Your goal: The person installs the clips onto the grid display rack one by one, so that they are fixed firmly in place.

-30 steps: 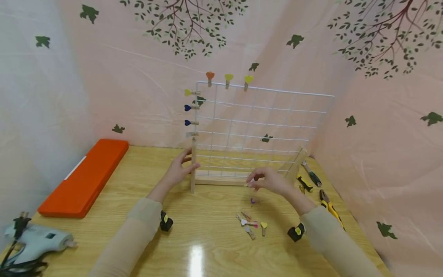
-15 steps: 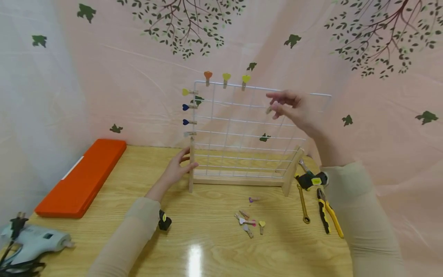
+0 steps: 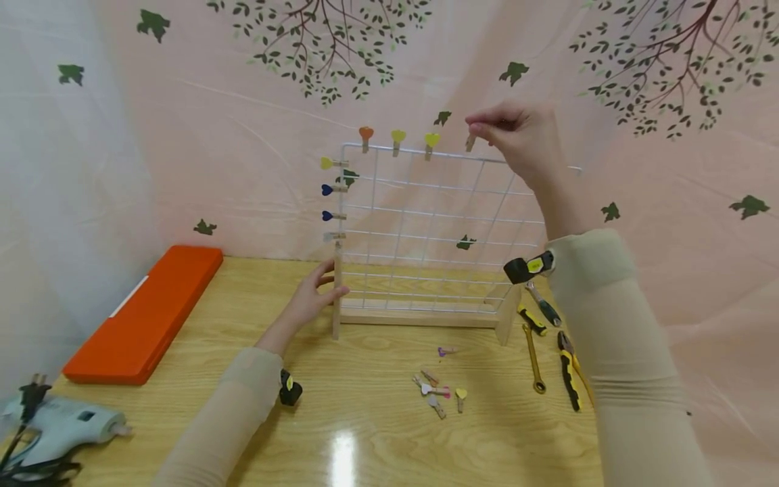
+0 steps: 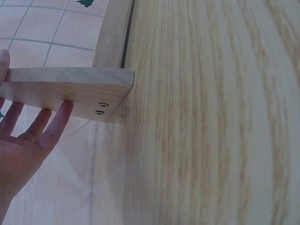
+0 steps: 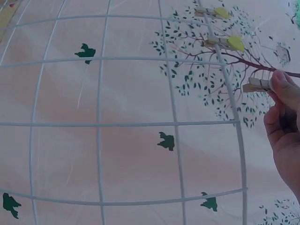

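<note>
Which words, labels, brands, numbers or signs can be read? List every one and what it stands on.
No text can be read.
Left yellow tag, left wrist camera: too small and blurred.
Right yellow tag, right wrist camera: likewise.
Dark patch on glue gun: too small to tell.
White strip on orange case: no legible lettering.
Clothespin and wire grid: no lettering visible.

Right-hand grip (image 5: 287, 136) pinched a wooden clip (image 5: 257, 85), thumb on it, tip just beside the edge wire of the white grid (image 5: 100, 125), looked apart. Two yellow-heart clips (image 5: 224, 43) sat clamped farther along that wire. Pale cloth (image 5: 136, 98) behind had a leafy branch print and dark green leaf shapes.
</note>
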A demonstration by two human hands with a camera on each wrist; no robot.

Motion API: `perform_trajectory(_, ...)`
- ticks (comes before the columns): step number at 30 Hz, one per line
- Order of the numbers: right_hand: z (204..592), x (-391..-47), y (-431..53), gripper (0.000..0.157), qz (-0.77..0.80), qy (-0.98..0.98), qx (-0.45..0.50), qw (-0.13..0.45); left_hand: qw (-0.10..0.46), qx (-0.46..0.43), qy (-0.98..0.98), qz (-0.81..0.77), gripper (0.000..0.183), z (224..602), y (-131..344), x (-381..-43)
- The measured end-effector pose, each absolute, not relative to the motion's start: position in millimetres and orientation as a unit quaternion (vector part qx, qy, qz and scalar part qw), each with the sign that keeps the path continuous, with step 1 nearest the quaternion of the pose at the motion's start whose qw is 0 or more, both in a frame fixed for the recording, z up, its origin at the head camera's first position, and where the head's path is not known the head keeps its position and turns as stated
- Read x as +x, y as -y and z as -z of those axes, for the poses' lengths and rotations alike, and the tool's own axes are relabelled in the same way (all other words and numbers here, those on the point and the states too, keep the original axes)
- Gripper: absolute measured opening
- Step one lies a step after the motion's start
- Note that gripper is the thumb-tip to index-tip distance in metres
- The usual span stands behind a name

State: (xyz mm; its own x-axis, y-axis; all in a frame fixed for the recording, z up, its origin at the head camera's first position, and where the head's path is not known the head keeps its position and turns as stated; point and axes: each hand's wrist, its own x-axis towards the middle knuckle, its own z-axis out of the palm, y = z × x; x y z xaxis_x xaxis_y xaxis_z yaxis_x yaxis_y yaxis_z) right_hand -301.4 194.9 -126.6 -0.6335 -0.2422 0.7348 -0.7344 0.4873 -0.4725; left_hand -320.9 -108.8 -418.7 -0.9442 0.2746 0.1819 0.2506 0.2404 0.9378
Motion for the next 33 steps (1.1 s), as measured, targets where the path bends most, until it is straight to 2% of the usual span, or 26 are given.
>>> perform_trajectory(4, 133, -309, -195, 0.018, -0.41, 0.808, 0.295, 0.305, -0.002, 0.169, -0.789, -0.591, 0.072, 434, 110, -332)
perform_trajectory(12, 143, -310, -198, 0.02, -0.396, 0.83, 0.288, 0.267, 0.008, 0.168, -0.787, -0.594, 0.072, 431, 110, -330)
perform_trajectory(17, 145, -300, -200, 0.029, -0.38, 0.821, 0.299, 0.303, 0.021, 0.166, -0.78, -0.603, 0.07, 416, 110, -319)
perform_trajectory(20, 155, -289, -204, 0.027, -0.366, 0.803, 0.329, 0.336, 0.022, 0.171, -0.782, -0.599, 0.07, 409, 108, -313)
perform_trajectory(22, 166, -280, -207, 0.025, -0.345, 0.804, 0.347, 0.338, 0.021, 0.171, -0.784, -0.597, 0.07, 408, 108, -312)
perform_trajectory(24, 181, -272, -210, 0.024, -0.317, 0.82, 0.356, 0.316, 0.022, 0.166, -0.783, -0.599, 0.07, 410, 108, -314)
perform_trajectory(27, 212, -267, -217, 0.026, -0.292, 0.843, 0.375, 0.252, 0.017, 0.168, -0.783, -0.599, 0.071, 419, 109, -322)
perform_trajectory(33, 311, -282, -244, 0.036, -0.259, 0.864, 0.415, 0.12, 0.001, 0.172, -0.789, -0.589, 0.071, 432, 110, -332)
